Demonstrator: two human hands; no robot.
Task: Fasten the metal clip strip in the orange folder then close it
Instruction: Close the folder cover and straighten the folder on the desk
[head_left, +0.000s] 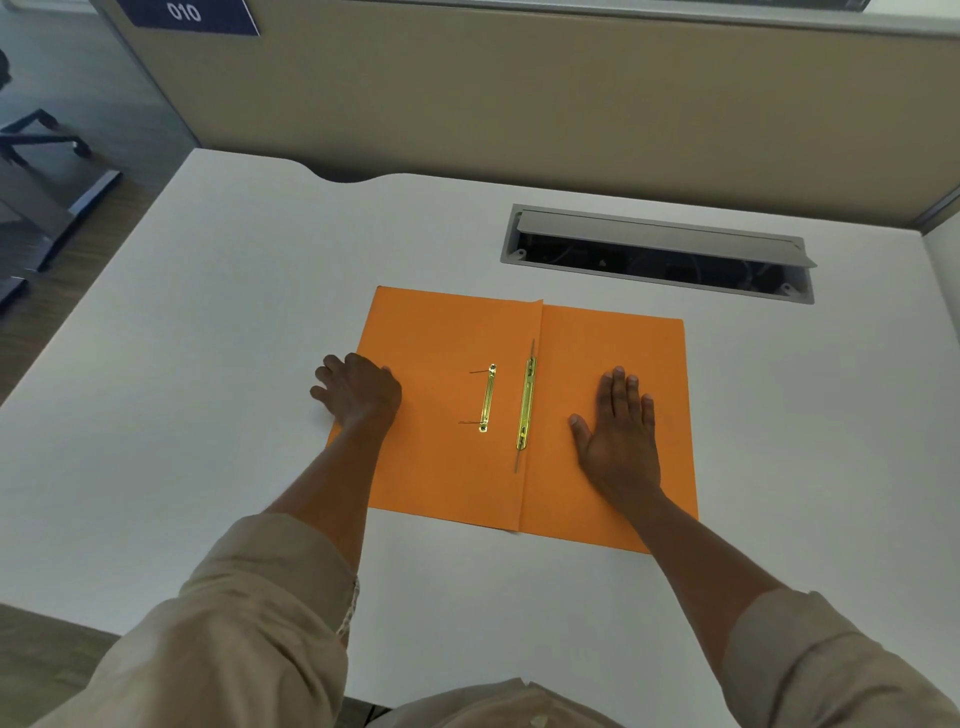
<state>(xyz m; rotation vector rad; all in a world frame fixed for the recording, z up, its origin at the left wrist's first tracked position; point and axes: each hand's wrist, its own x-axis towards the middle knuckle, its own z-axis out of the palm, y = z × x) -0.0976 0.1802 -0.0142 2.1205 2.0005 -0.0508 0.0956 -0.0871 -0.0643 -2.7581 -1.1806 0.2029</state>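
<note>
The orange folder (452, 467) lies open and flat at the centre of the white desk (208, 364), with a loose brass clip strip (487, 398) on its left leaf, just beside the longer fastener bar (526, 405) along the fold. The left hand (358, 392), at nine o'clock from the strip, curls loosely over the folder's left edge, gripping nothing. The right hand (618, 431), at three o'clock, presses flat and open-palmed on the right leaf.

The left hand (357, 391) covers the left edge of the orange folder (447, 467) at mid-frame, its fingertips curled out of sight. The lower right corner of the folder lies under the right forearm (691, 540). Inside the open cable tray (657, 254), upper right, the contents are too dark to tell. The blue sign (189, 15) is cut by the top edge.
</note>
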